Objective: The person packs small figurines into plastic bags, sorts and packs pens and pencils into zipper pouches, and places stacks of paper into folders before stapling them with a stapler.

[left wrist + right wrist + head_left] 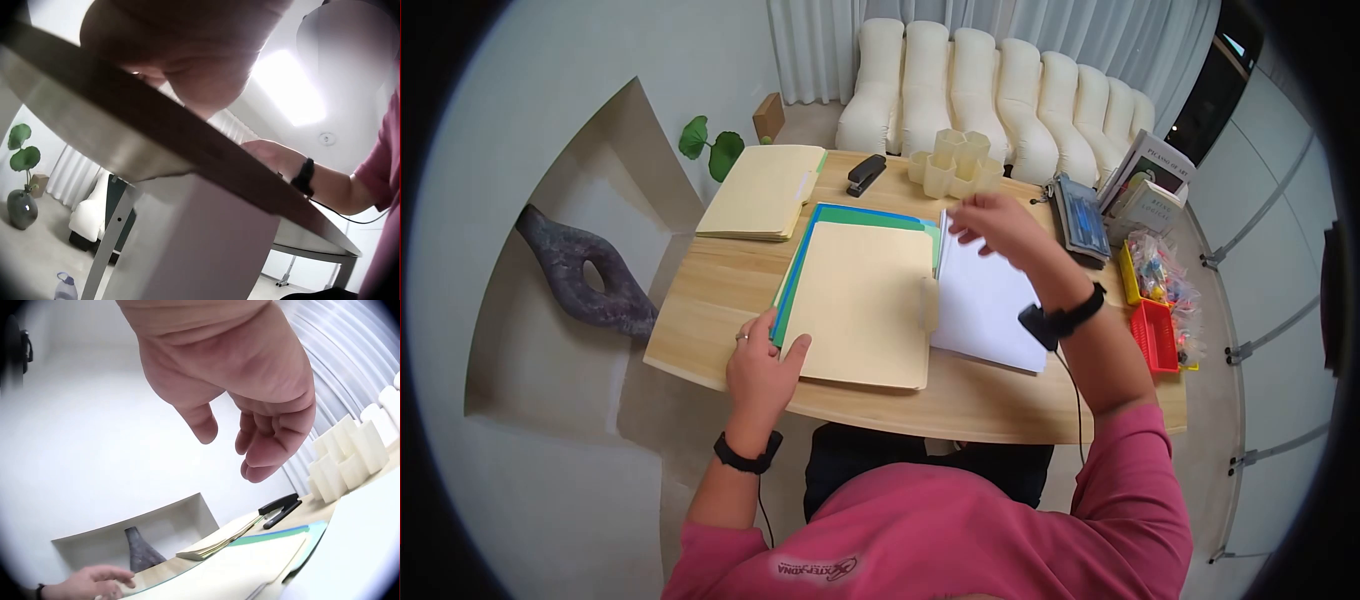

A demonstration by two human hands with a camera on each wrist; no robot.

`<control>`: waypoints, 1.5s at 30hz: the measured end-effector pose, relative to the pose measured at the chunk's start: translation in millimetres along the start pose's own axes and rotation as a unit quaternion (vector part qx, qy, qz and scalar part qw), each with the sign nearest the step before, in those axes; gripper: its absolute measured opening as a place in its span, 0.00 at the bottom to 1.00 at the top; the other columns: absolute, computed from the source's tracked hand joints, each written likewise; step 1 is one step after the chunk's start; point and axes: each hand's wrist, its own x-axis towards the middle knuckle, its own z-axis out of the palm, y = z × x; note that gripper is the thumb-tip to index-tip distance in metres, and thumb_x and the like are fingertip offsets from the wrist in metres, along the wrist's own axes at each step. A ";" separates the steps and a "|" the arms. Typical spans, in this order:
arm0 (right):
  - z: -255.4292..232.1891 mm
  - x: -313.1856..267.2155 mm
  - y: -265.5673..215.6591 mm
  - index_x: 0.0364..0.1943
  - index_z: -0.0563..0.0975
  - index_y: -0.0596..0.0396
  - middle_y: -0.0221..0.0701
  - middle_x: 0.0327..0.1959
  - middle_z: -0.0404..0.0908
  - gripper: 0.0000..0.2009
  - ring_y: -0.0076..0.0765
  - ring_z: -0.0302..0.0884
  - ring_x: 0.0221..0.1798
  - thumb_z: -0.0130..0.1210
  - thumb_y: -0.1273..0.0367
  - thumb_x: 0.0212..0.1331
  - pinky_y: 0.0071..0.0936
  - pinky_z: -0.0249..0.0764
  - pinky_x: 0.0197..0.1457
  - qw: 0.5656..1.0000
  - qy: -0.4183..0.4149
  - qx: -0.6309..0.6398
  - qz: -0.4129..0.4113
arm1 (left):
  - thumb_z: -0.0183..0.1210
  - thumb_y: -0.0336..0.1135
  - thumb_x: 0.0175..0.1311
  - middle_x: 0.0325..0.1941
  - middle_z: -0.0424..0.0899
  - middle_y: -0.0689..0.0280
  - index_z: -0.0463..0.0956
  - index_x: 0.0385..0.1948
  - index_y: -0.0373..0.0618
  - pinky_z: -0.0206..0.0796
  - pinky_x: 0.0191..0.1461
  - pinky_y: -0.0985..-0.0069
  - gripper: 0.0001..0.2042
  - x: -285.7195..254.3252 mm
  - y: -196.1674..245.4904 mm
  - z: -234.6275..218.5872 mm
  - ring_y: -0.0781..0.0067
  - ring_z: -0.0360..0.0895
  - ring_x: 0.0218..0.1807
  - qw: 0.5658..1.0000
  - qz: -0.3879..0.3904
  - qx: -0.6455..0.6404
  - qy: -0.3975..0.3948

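Note:
A cream file folder (865, 300) with a side tab lies on top of green and blue folders on the wooden table. My left hand (765, 365) rests at the left edge of this pile, its thumb over the cream folder's lower left and its fingers along the green edge. Raised over the top of the white paper stack (990, 300), my right hand (1000, 225) has loosely bent fingers. In the right wrist view a gap shows between its thumb and fingers (269, 450), with nothing in it. The left wrist view shows mostly the table's underside.
More cream folders (765, 190) lie at the far left. A black stapler (866, 175) and a cream hexagonal holder (955, 165) stand at the back. On the right are a pouch (1082, 220), upright books (1150, 180), a red basket (1153, 337) and bagged small items (1162, 270).

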 end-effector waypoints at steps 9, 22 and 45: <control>14.6 -118.5 52.2 0.50 0.84 0.55 0.28 0.43 0.89 0.16 0.24 0.85 0.45 0.66 0.57 0.71 0.27 0.78 0.40 0.996 -0.078 0.048 0.014 | 0.75 0.36 0.62 0.64 0.82 0.48 0.62 0.77 0.36 0.75 0.66 0.61 0.42 -6.0 16.3 2.7 0.53 0.83 0.62 0.994 -0.056 0.073 -0.052; 46.8 -145.7 89.4 0.82 0.53 0.66 0.54 0.73 0.73 0.48 0.46 0.78 0.68 0.72 0.60 0.67 0.34 0.78 0.68 0.986 0.002 0.167 -0.007 | 0.56 0.22 0.79 0.64 0.84 0.60 0.71 0.68 0.35 0.71 0.71 0.72 0.19 -44.9 50.6 -21.7 0.75 0.80 0.65 0.856 -0.084 -0.459 -0.223; 53.7 -205.0 81.8 0.64 0.76 0.58 0.33 0.60 0.85 0.20 0.32 0.82 0.65 0.66 0.77 0.71 0.36 0.78 0.71 0.918 0.078 0.295 -0.252 | 0.54 0.21 0.81 0.59 0.82 0.69 0.74 0.63 0.42 0.66 0.70 0.73 0.14 -53.5 70.9 22.1 0.78 0.77 0.62 0.901 0.080 -0.413 -0.106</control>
